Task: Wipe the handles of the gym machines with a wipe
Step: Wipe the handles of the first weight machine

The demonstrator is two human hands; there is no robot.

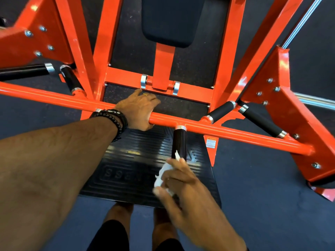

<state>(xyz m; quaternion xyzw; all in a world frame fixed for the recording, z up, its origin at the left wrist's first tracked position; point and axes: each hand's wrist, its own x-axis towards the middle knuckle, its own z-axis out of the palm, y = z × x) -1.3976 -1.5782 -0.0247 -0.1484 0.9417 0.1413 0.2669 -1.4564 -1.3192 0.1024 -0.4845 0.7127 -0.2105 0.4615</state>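
**Wipe wrapped round the centre handle of the orange machine**

At far left, two black handles and stick out from the orange frame, each with chrome collars. The long orange crossbar runs from the left edge down toward the right. The left hand rests over this crossbar, its fingers fairly straight across the top and the thumb tucked beneath the bar; dark beaded bracelets circle the wrist. Behind it stands a black pad on an orange post. Below the crossbar lies the black ribbed footplate. Just right of the left hand, the centre handle points toward the camera from the crossbar. The right hand grips its near end, fingers curled round the white wipe, which is bunched between palm and handle. Further right, two more black handles and angle off the frame beside a bolted orange bracket.
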